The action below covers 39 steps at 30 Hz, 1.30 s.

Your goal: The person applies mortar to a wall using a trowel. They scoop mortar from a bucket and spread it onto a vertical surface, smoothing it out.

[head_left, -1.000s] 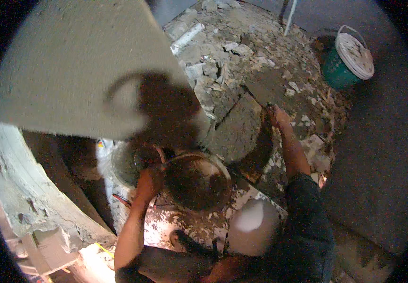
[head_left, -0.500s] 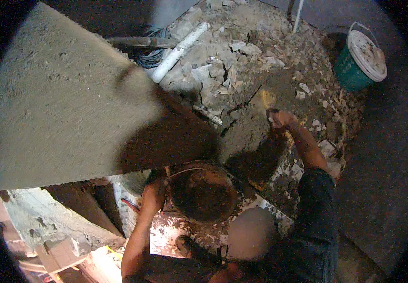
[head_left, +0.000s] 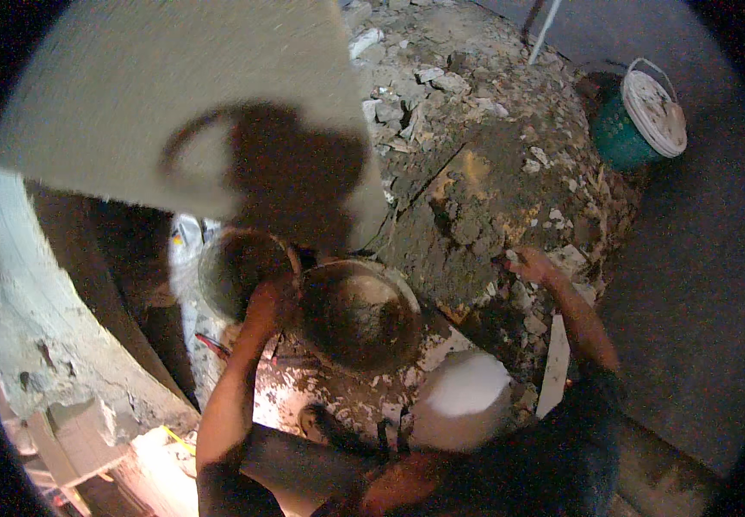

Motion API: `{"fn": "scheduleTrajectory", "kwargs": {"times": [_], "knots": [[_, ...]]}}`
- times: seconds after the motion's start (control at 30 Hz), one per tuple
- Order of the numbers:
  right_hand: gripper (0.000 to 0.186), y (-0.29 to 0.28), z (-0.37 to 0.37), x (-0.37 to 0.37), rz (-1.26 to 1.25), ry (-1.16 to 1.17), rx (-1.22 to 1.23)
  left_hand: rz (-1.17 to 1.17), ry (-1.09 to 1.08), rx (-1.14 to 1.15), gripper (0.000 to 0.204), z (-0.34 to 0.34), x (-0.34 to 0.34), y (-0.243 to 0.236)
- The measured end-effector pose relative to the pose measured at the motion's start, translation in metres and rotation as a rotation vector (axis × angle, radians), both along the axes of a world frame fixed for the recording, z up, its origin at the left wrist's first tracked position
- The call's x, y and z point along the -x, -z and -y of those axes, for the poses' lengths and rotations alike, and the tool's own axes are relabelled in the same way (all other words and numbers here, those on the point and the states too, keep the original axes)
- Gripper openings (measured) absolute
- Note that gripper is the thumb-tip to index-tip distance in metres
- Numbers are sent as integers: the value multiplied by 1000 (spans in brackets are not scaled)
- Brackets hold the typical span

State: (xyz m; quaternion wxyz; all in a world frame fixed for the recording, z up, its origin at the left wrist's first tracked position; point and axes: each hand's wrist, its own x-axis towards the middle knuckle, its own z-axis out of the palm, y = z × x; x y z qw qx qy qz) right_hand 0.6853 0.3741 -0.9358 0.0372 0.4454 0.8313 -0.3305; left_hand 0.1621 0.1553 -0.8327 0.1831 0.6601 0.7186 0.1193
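My left hand (head_left: 273, 303) is closed at the left rim of a round dirty bucket (head_left: 409, 289) with a grey lump inside; its fingertips are partly hidden. Another round bucket (head_left: 217, 276) stands just left of it, close against the same hand. My right hand (head_left: 532, 265) is closed around a short dark handle at the right of the wet grey mortar (head_left: 428, 246). The far end of that tool is lost against the dark mortar, so its kind cannot be told.
A broad grey plastered surface (head_left: 131, 103) takes up the upper left, with a dark shadow on it. Broken rubble (head_left: 441, 82) lies behind the mortar. A green bucket with a white lid (head_left: 627, 129) stands at the far right. A pale rounded thing (head_left: 467, 401) is near me.
My right hand has drawn back toward me from the mortar, where a rough hollow now shows. A grey lump now shows in the bucket by my left hand. The whole view has shifted.
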Motion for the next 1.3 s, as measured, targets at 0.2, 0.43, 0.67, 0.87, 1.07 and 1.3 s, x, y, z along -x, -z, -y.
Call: {"fn": "scheduleTrajectory", "kwargs": {"times": [0.2,0.43,0.67,0.87,1.07,1.3], "knots": [[44,-107,75,27,-91,-72,243,-76,-7,352,27,-16,2,-4],[38,-140,128,113,-15,-218,-263,-107,96,51,29,-4,25,29],[31,-8,15,27,109,320,-382,-13,5,228,30,-9,5,-5],[43,148,-89,-53,247,705,-433,12,43,-37,33,-10,9,-13],[43,179,-38,-16,416,371,-525,-25,107,77,35,-10,4,-13],[49,51,9,16,273,217,-356,-28,87,179,24,-10,7,-17]]}}
